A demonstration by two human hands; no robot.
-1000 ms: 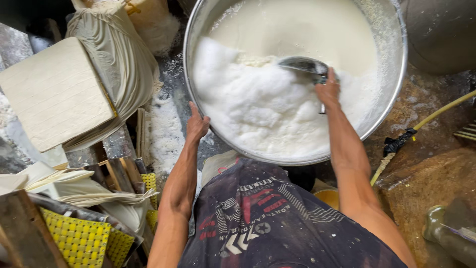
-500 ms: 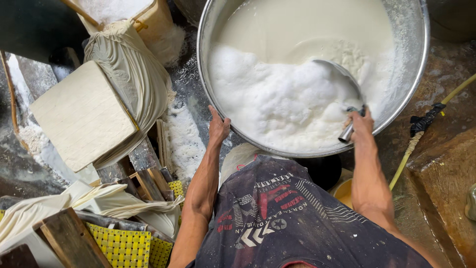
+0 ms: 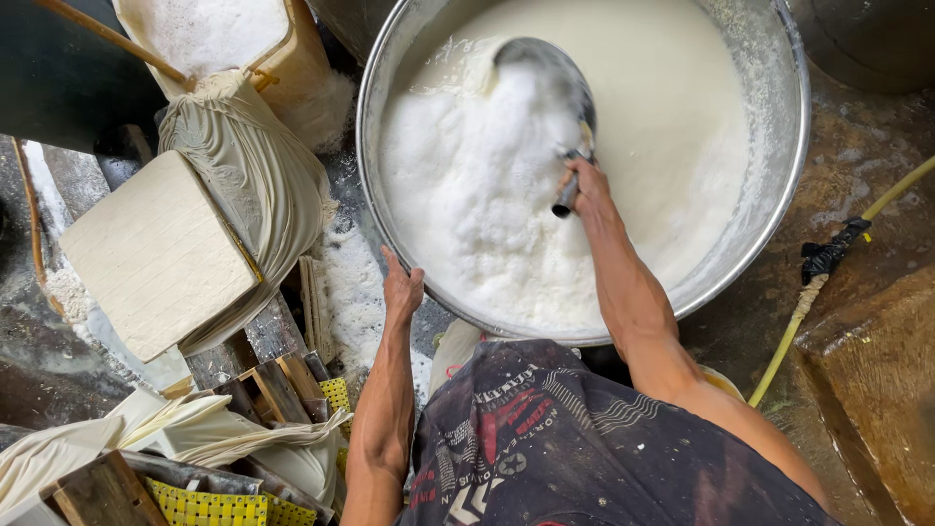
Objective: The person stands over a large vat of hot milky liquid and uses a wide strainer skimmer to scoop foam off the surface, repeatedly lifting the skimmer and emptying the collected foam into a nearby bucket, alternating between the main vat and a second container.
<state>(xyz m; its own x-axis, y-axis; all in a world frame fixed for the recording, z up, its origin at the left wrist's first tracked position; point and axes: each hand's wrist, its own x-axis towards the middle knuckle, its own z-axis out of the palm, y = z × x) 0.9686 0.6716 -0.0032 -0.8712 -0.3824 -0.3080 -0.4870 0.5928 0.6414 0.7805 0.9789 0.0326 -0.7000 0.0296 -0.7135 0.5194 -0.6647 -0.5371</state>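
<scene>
A big round metal basin (image 3: 785, 185) holds white milky liquid with a thick mass of white foam (image 3: 467, 185) on its left half. My right hand (image 3: 584, 190) grips the short handle of a large metal ladle (image 3: 550, 73), whose bowl lies on the foam near the far side. My left hand (image 3: 401, 290) rests on the basin's near-left rim with the fingers over its edge.
A square white block (image 3: 156, 253) lies on a cloth-wrapped bundle (image 3: 258, 175) at the left. A container of foam (image 3: 229, 34) stands behind it. Wooden pieces (image 3: 263, 390) and a yellow crate (image 3: 205, 507) are at lower left. A yellow hose (image 3: 808, 302) runs over the wet floor at right.
My right hand has swept the ladle from the basin's right side to the far middle, onto the foam. My left hand stays on the rim. The view has shifted.
</scene>
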